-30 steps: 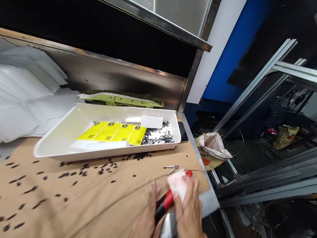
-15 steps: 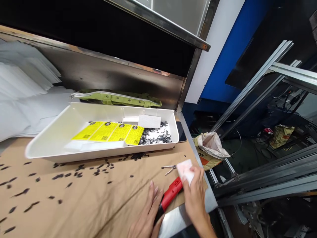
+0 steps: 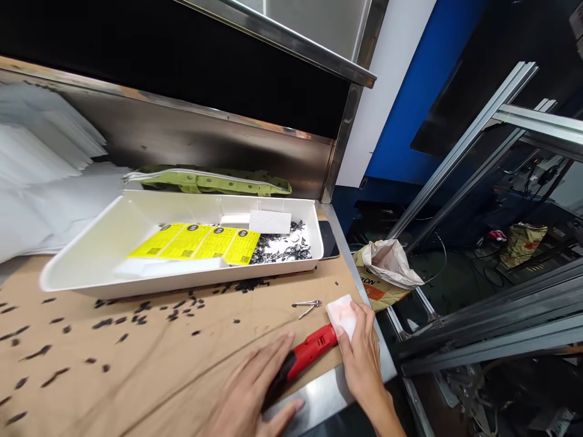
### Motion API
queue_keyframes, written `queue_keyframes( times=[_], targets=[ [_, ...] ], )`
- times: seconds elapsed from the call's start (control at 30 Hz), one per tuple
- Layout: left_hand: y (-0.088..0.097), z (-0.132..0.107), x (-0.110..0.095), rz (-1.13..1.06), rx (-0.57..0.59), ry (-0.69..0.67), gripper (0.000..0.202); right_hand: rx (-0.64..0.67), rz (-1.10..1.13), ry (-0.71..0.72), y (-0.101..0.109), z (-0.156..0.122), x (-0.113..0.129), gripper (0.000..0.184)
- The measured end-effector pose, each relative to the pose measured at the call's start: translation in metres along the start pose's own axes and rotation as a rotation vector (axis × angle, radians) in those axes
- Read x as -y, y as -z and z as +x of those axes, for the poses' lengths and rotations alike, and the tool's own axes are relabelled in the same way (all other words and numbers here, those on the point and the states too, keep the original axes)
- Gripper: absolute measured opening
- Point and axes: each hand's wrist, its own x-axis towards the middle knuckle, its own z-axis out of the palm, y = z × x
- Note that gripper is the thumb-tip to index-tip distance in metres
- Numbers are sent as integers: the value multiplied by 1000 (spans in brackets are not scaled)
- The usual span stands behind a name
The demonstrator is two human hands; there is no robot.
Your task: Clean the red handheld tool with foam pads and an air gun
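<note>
A red and black tool (image 3: 314,351) with a long body lies slantwise near the front edge of the table. My left hand (image 3: 248,385) is at its black end, fingers stretched out and thumb spread to the other side. My right hand (image 3: 363,349) is closed on a white pad (image 3: 340,312) with a faint pinkish stain. That pad is held against the red end of the tool, covering its tip. Just beyond lies a small metal nail clipper (image 3: 308,305) with its lever swung out.
Behind stands a white tray (image 3: 155,284) with yellow labels (image 3: 195,243), white pads and small black pieces. More black pieces (image 3: 175,312) are scattered over the brown table covering. A phone (image 3: 328,240) lies right of the tray. An open paper sack (image 3: 387,273) stands beyond the table edge.
My left hand has slid left along the tool, its thumb now spread away from the fingers. My right hand still holds the white pad at the red end. The view has shifted slightly.
</note>
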Motion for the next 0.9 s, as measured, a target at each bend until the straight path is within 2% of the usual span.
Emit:
queue_keyframes(
  times=[0.13,0.23,0.4,0.57,0.7,0.9],
  targets=[
    [-2,12,-7,-133,-77,113,40,3,-53,0,-2,-13,4,45],
    [-6,16,-10,-243,-81,188,32,1,-97,-10,-6,-18,8,45],
    [-6,15,-14,-297,-67,269,30,-3,-115,47,-6,-10,19,39],
    [-6,16,-17,-316,-94,266,27,-22,-130,17,-4,-10,19,38],
    [-10,13,-16,-267,-93,275,31,13,-119,39,-6,-4,18,37],
    [-14,6,-16,-241,-158,234,31,93,-153,30,20,1,13,40]
  ],
)
